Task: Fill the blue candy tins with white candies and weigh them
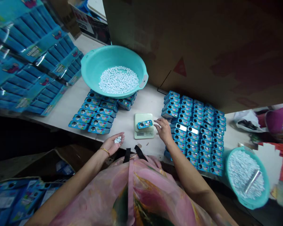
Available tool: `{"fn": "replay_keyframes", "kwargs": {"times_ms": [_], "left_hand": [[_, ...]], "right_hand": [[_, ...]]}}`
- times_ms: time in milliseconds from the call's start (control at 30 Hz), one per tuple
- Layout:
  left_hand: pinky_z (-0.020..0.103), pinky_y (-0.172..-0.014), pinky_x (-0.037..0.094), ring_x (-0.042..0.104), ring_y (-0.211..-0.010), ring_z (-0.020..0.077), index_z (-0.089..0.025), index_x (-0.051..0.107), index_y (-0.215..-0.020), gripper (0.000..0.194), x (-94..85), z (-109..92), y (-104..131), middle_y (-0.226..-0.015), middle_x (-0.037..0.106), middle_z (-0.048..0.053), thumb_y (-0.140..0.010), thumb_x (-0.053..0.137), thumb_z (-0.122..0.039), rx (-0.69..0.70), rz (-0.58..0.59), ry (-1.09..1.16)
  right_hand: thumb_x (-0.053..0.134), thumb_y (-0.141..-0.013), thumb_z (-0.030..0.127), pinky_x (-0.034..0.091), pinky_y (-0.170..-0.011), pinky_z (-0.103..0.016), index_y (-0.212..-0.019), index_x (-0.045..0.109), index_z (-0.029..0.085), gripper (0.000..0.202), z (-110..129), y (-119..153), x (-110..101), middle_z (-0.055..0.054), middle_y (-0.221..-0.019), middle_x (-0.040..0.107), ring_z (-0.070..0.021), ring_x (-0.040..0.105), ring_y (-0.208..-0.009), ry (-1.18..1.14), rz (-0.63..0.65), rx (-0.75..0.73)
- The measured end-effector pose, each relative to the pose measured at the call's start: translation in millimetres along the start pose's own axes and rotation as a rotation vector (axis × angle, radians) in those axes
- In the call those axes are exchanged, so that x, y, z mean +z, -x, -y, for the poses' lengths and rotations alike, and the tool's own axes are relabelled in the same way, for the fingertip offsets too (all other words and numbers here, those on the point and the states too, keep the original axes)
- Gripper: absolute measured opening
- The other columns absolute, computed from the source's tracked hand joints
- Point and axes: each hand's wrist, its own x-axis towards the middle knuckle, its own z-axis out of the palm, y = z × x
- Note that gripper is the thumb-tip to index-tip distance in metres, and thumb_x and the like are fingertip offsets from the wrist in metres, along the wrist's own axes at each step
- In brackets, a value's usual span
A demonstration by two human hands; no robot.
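A small blue box (144, 124) with a dark round opening lies on the pale green scale (143, 135) at the table's middle, a few white pieces on its top. My right hand (163, 129) is just right of the scale, fingers apart and holding nothing, close to the box's right end. Left of the scale, my left hand (113, 144) is palm up, cupping a small heap of white candies (117, 139). Behind it, a turquoise basin (91, 73) holds many more of these white pieces.
Rows of blue boxes (193, 138) stand right of the scale, others (94, 116) left. A smaller turquoise basin (246, 203) with white pieces and a metal tube (252, 181) is at far right. Wrapped blue packs (25, 62) rise at left; a large cardboard box (198, 47) stands behind.
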Motion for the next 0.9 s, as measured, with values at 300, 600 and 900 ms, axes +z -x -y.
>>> {"fn": "replay_keyframes", "kwargs": {"times_ms": [300, 600, 900], "left_hand": [[0.031, -0.067, 0.052, 0.06, -0.08, 0.02, -0.004, 0.058, -0.094, 0.023, 21.9, 2.2, -12.0, -0.082, 0.062, 0.016, -0.078, 0.046, -0.014, -0.048, 0.074, 0.111], [0.033, -0.065, 0.048, 0.059, -0.072, 0.0194, -0.004, 0.058, -0.09, 0.028, 67.6, -2.4, -40.8, -0.077, 0.061, 0.013, -0.079, 0.043, -0.025, -0.023, 0.065, 0.175], [0.03, -0.064, 0.047, 0.059, -0.069, 0.0177, -0.007, 0.059, -0.083, 0.02, 66.6, -4.3, -38.5, -0.074, 0.062, 0.01, -0.077, 0.044, -0.02, -0.02, 0.093, 0.226]], "right_hand": [[0.055, -0.072, 0.023, 0.041, -0.084, -0.033, -0.121, 0.04, 0.022, 0.051, -19.3, -8.8, 39.4, -0.006, -0.116, 0.051, -0.0178, 0.049, -0.102, -0.274, 0.156, 0.036], [0.05, -0.077, 0.021, 0.029, -0.091, -0.04, -0.119, 0.044, 0.025, 0.042, 64.7, -12.4, 28.3, -0.007, -0.104, 0.053, -0.0224, 0.043, -0.097, 0.159, 0.236, -0.27], [0.042, -0.081, 0.02, 0.024, -0.09, -0.042, -0.123, 0.039, 0.025, 0.042, 94.1, -12.7, 4.4, -0.008, -0.106, 0.05, -0.024, 0.038, -0.098, 0.328, 0.226, -0.334]]}}
